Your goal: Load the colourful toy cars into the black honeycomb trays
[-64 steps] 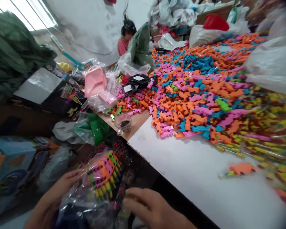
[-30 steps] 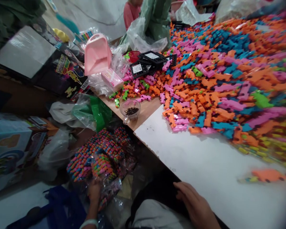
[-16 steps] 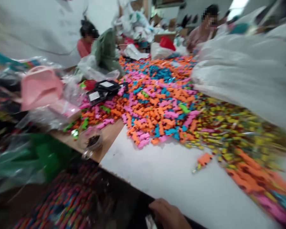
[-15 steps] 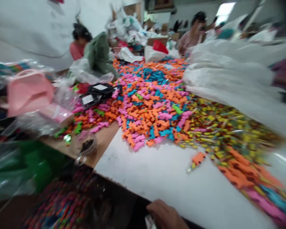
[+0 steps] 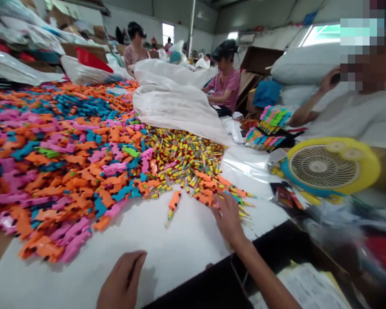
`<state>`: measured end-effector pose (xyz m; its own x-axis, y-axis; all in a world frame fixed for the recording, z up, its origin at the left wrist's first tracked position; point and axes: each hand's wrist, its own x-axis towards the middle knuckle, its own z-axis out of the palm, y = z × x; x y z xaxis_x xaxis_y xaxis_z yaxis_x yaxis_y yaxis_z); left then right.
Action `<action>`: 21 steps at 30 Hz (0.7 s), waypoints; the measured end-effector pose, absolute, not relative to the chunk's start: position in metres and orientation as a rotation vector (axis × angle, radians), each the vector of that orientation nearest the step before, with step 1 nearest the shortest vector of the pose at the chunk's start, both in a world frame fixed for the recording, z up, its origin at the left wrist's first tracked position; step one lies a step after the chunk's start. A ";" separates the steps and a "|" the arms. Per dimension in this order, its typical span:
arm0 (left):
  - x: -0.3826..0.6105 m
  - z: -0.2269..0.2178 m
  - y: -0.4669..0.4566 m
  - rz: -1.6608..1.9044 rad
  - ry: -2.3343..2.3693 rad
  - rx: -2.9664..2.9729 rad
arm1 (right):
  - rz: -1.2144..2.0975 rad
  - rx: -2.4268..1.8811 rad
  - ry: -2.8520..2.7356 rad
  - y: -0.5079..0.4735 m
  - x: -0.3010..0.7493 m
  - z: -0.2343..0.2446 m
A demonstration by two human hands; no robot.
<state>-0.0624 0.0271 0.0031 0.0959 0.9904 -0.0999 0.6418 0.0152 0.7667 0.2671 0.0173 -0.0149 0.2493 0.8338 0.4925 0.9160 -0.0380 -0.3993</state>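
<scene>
**Right hand at the edge of the toy pile**

Your right hand [image 5: 227,216] reaches to the near edge of the orange toy pieces [image 5: 209,188] and the fingers are spread over them, touching; I cannot tell if they hold one. These pieces lie on the white bench [image 5: 180,240], mixed with small yellow sticks [image 5: 183,161]. One single orange piece [image 5: 173,201] lies apart, just left of your hand. Your left hand [image 5: 124,281] rests flat on the bench near the front edge, fingers loosely together, holding nothing. To the left spreads a big heap of orange, pink and blue pieces [image 5: 61,146]. Behind is a white sack [image 5: 176,103]. At the right stands a yellow fan [image 5: 328,168], and other people sit around.
</scene>
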 end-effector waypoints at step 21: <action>0.017 -0.014 0.055 0.805 1.433 2.166 | -0.506 -1.783 -1.799 0.032 0.286 -0.055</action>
<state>0.0174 0.0554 -0.0139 0.3013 0.9243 0.2345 0.6814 -0.3807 0.6251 0.2857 0.0323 -0.0555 0.0328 0.7844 0.6195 0.9923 0.0485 -0.1140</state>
